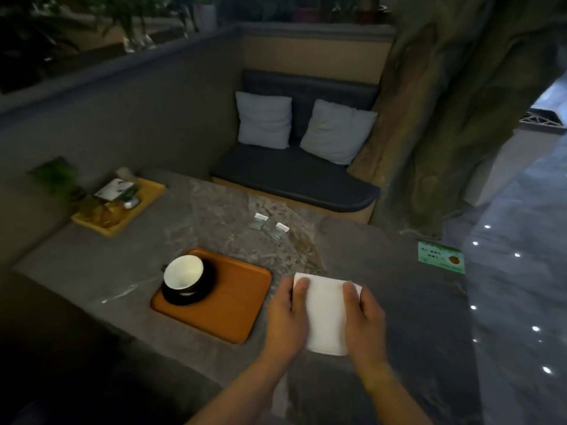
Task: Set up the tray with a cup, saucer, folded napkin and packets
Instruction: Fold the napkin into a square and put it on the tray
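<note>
An orange-brown tray [233, 305] lies on the stone table. At its left end a white-lined cup [183, 272] stands on a dark saucer [205, 286]. Just right of the tray a white folded napkin [325, 314] lies flat on the table. My left hand [287, 314] rests on the napkin's left edge and my right hand [365, 317] on its right edge, fingers laid over the paper. Two small packets [270, 226] lie side by side further back on the table, apart from the tray.
A yellow tray [147, 194] with glassware and a card sits at the table's back left. A green card [441, 256] lies near the right edge. Beyond the table is a dark bench [291, 179] with two pillows, and a tree-like column [454, 118] rises at right.
</note>
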`<state>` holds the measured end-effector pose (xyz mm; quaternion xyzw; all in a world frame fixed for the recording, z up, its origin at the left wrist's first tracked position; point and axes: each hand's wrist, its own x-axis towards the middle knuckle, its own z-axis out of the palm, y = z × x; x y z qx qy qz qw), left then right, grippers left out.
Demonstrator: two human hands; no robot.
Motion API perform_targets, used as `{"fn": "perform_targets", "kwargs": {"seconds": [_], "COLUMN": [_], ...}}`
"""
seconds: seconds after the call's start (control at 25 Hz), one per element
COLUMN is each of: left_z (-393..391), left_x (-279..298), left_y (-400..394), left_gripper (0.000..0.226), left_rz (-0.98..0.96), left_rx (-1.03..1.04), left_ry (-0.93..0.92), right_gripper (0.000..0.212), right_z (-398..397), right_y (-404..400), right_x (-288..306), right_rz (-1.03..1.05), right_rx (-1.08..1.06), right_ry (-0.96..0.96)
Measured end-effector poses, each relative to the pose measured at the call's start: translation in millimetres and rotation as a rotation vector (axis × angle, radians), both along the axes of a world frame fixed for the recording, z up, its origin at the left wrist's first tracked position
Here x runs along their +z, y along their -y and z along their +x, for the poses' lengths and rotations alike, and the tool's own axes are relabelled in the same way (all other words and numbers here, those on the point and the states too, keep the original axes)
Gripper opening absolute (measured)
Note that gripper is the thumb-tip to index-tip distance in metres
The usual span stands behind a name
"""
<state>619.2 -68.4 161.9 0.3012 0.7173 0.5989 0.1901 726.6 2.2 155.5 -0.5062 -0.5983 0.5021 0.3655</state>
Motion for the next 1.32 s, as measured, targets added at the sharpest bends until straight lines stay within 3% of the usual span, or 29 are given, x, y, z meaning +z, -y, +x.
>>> {"fn": "perform_targets", "kwargs": {"seconds": [0.12,0.28,0.48,0.6,0.72,0.92,1.12,1.24,1.32], "left_z": [-44,-101,-149,-172,-185,-206,-225,-228,-231], "left_x": [-5,-13,-30,-37,-43,-57,-76,-90,-98], "left_y": [29,69,110,120,112,87,77,72,68], "left_gripper": [0.034,0.042,0.049,0.057,0.057,0.040,0.043,0.035,0.045], "left_rz": [-0.034,-0.069,-0.263,-0.405,-0.420,-0.265,-0.312,-0.383,-0.460], "left_rx": [-0.025,-0.005,0.126,0.110,0.088,-0.063,-0.119,-0.089,-0.084], "left_ry": [0.089,0.227,-0.011,-0.229,-0.297,0.070,0.553,0.802,0.810], "right_gripper": [0.027,0.043,0.043,0.054,0.058,0.047,0.023,0.033,0.035], "right_z": [-39,-95,-152,-175,-187,-196,-191,-184,-178], "right_y": [21,60,103,115,114,92,64,51,44], "right_x": [0,-2,-14,-28,-41,-57,-80,-94,-100], "right_rz": [0.026,0.080,0.131,0.109,0.063,0.016,-0.276,-0.480,-0.562], "right_rx": [0.051,0.102,0.099,0.082,0.018,0.011,0.058,0.154,0.237], "right_ry": [0.084,0.134,0.237,0.299,0.319,0.292,0.173,0.006,-0.081]}}
